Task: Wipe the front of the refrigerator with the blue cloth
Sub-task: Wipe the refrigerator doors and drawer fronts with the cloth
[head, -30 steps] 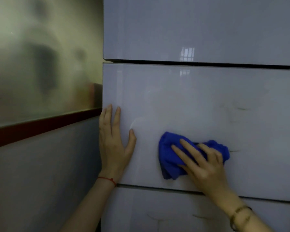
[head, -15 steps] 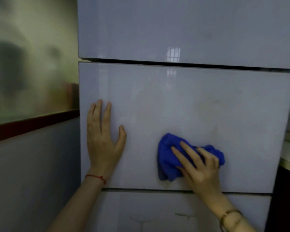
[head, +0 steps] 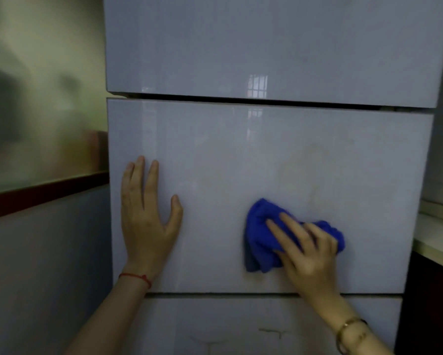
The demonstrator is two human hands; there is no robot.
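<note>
The refrigerator (head: 240,155) fills the middle of the view, pale grey and glossy, with an upper door, a middle drawer front and a lower front. A bunched blue cloth (head: 261,242) is pressed against the lower right part of the middle front. My right hand (head: 305,249) lies flat over the cloth, fingers spread and pointing up-left, holding it to the surface. My left hand (head: 146,221) rests flat on the left side of the same front, fingers up, nothing in it.
A grey wall with a dark red rail (head: 43,193) and frosted glass (head: 36,98) stands left of the refrigerator. A light countertop (head: 438,234) over a dark cabinet (head: 430,303) adjoins it on the right. Faint smudges (head: 274,331) mark the lower front.
The view has swung right, so the refrigerator's right edge and the countertop now show. The cloth under my right hand has slid a little to the right on the panel; my left hand stays planted.
</note>
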